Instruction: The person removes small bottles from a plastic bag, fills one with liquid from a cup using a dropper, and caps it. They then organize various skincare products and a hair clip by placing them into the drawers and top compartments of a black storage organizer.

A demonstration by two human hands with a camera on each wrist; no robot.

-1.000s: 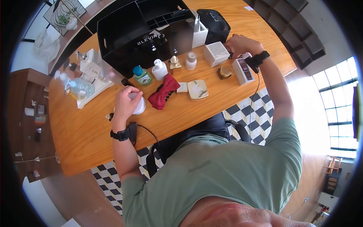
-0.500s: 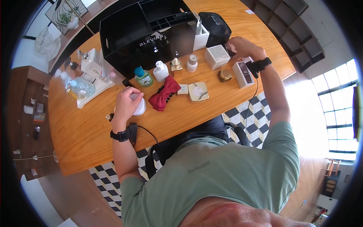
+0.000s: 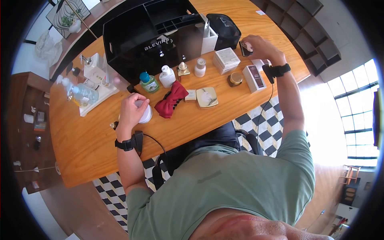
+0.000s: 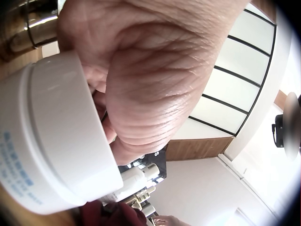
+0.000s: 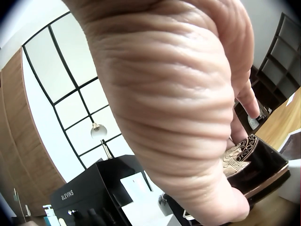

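Observation:
My left hand [image 3: 131, 112] rests over the top of a white jar [image 3: 147, 116], its fingers loosely bent. In the left wrist view the jar's smooth wall [image 4: 66, 122] with blue print stands beside the palm. At the far right of the table, my right hand [image 3: 262, 49] holds a dark, shiny compact-like case [image 3: 245, 49] by its edge. Gold emblem and lettering decorate the case's lid [image 5: 258, 165] in the right wrist view. Nearest to that hand are a white square box [image 3: 227, 60], a small gold-lidded jar [image 3: 235, 79] and a tall white-and-dark box [image 3: 254, 79].
A black organizer [image 3: 160, 46] stands at the back, beside a black pouch [image 3: 224, 30]. Before it are a green bottle [image 3: 149, 84], a white bottle [image 3: 167, 77] and other small bottles. A red bow [image 3: 171, 100] and a square compact [image 3: 207, 97] lie mid-table. Pump bottles [image 3: 86, 94] occupy a left tray.
My right hand has drawn the dark case up and slightly right, away from the white square box, bringing its face into sight. The left hand has stayed on the white jar.

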